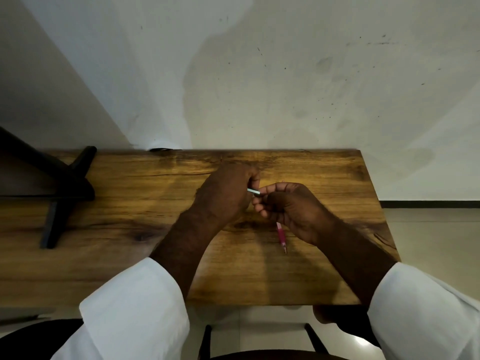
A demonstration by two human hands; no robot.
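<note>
Both hands meet over the middle of a wooden table (pixel 130 255). My left hand (pixel 223 196) has its fingers curled round a small pale green-white stick-like piece (pixel 253 191) that pokes out toward the right. The thumb and fingertips of my right hand (pixel 288 206) pinch that piece's free end. A pink pen (pixel 281 236) runs out from under my right palm, tip pointing toward me; whether it lies on the table or is held in the palm is hidden.
A black stand with crossed legs (pixel 59 193) sits on the table's left part. A white wall (pixel 259 74) rises right behind the table's far edge. The table's right edge drops to a pale floor (pixel 428 242). A dark chair frame (pixel 207 341) shows below the near edge.
</note>
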